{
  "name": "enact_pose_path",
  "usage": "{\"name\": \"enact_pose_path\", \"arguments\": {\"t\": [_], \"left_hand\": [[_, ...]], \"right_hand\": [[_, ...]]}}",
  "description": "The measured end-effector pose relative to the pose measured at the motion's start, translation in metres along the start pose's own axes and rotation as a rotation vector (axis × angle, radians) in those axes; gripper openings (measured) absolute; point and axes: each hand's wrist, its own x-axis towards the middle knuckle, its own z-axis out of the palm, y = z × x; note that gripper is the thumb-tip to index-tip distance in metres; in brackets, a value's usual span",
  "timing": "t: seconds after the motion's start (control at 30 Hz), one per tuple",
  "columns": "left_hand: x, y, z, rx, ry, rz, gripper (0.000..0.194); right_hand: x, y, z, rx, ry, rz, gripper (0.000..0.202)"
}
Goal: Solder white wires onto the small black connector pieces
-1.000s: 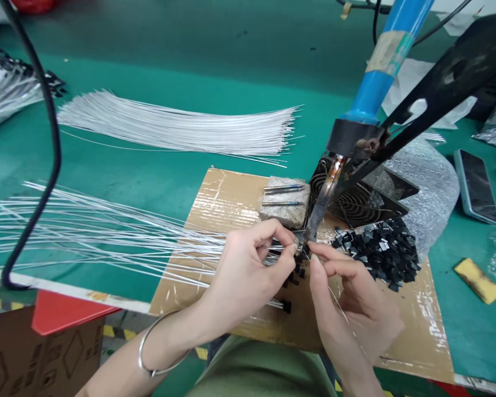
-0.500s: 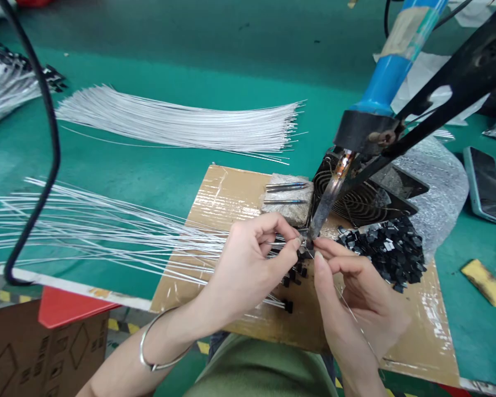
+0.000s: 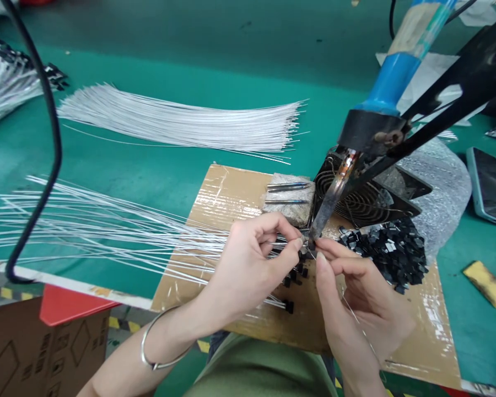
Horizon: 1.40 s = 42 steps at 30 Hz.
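My left hand (image 3: pixel 256 262) is closed in a pinch at the soldering iron tip, on what looks like a white wire; its fingertips hide the wire's end. Opposite it, my right hand (image 3: pixel 355 298) pinches a thin solder wire (image 3: pixel 357 320), whose tail runs down across the palm. The solder's front end reaches toward the iron's tip between the two hands. Over them the soldering iron (image 3: pixel 329 205), with a blue handle, is held tip-down in a black stand (image 3: pixel 450 105). White wires with black ends (image 3: pixel 288 306) lie under my left hand.
Cardboard (image 3: pixel 215 193) covers the work area. A heap of black pieces (image 3: pixel 397 253) lies right of the iron, beside a black fan (image 3: pixel 355 193). Behind is a bundle of white wires (image 3: pixel 182 121). A phone (image 3: pixel 490 187) and yellow sponge (image 3: pixel 486 284) lie right; a black cable (image 3: pixel 52 138) hangs left.
The whole view has shifted slightly, so things sit a little farther right. Both hands keep their pinches close to the iron's tip, with hardly any other movement.
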Motion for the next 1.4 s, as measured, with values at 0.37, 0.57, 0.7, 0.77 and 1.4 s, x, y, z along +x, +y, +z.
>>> {"name": "enact_pose_path", "arguments": {"t": [0.37, 0.57, 0.7, 0.77, 1.4], "left_hand": [[0.0, 0.001, 0.0, 0.019, -0.011, 0.005, 0.012], [0.0, -0.002, 0.0, 0.056, -0.034, -0.025, 0.01], [-0.001, -0.004, 0.0, 0.094, -0.063, -0.025, 0.012], [-0.003, -0.006, -0.002, 0.14, -0.068, -0.012, 0.012], [-0.021, -0.044, -0.024, 0.342, -0.121, 0.266, 0.014]], "right_hand": [[0.0, 0.0, 0.002, 0.008, -0.003, 0.008, 0.016], [-0.001, 0.0, -0.001, 0.019, -0.035, 0.031, 0.015], [-0.001, 0.0, -0.004, 0.028, -0.023, 0.067, 0.017], [0.001, 0.002, -0.01, 0.017, 0.03, 0.097, 0.017], [0.012, 0.056, -0.067, -0.141, 0.226, 0.259, 0.036]]}}
